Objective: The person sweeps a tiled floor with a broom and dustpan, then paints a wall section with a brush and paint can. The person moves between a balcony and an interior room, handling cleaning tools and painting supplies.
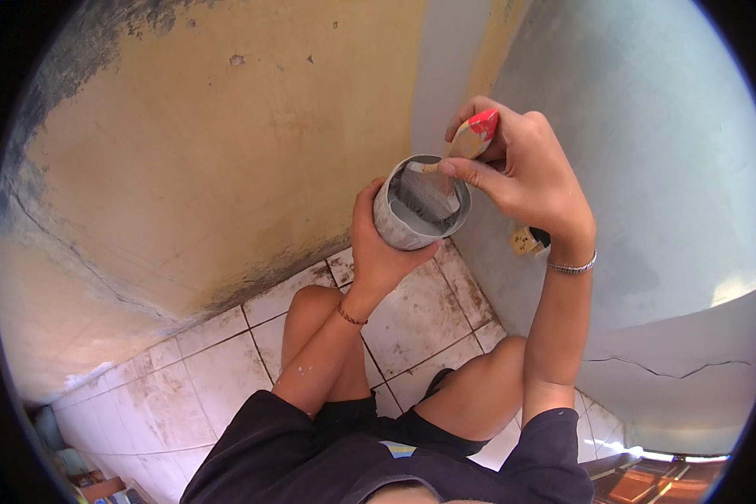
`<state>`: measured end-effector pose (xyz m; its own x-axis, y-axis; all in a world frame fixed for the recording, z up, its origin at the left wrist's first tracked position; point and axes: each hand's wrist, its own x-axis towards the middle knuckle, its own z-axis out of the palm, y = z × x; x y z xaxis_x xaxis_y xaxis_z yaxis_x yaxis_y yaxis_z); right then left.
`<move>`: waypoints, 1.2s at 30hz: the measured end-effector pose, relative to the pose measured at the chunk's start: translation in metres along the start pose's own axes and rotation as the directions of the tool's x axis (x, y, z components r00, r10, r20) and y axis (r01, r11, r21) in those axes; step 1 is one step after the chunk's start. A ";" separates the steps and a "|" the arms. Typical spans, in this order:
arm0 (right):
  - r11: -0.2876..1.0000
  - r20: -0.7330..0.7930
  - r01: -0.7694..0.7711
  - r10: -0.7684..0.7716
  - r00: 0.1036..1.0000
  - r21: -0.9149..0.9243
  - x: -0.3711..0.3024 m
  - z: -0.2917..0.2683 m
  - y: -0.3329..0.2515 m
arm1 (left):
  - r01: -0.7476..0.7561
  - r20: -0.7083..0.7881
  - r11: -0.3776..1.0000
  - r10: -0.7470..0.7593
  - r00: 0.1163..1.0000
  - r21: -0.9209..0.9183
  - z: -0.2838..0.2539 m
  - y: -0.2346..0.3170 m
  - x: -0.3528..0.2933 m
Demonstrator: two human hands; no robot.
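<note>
My left hand wraps round the side of a paint can, its outside smeared grey, and holds it up with the mouth tilted toward me. Grey paint shows inside. A flat paintbrush is pinched in my right hand by its pale wooden handle, which has a red end. The wide bristles, coated grey, reach down into the can. How deep their tips sit in the paint I cannot tell.
A worn yellow wall with peeling patches rises on the left. The right wall is grey-blue, cracked low down. White tiles, stained with dirt, cover the floor. A small yellow and black object is partly hidden behind my right wrist. Assorted items lie at lower left.
</note>
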<state>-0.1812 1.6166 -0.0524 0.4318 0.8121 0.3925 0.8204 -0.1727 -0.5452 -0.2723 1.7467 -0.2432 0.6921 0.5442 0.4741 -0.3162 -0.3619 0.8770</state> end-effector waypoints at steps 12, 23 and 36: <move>0.997 0.073 0.040 -0.035 0.997 -0.066 0.007 0.009 -0.007 | -0.033 -0.027 0.999 0.033 0.999 0.005 -0.001 0.004 -0.002; 0.995 0.000 0.086 -0.086 0.996 -0.053 0.006 0.007 -0.015 | -0.009 -0.073 1.000 0.007 0.997 -0.021 -0.005 0.008 -0.004; 0.979 -0.193 0.201 -0.201 0.960 -0.021 0.001 0.001 -0.027 | 0.008 -0.148 1.000 -0.011 0.989 -0.020 -0.010 0.013 -0.003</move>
<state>-0.2034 1.6223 -0.0379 0.3220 0.7074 0.6292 0.8979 -0.0175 -0.4399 -0.2846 1.7477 -0.2324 0.5919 0.6542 0.4708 -0.3231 -0.3426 0.8822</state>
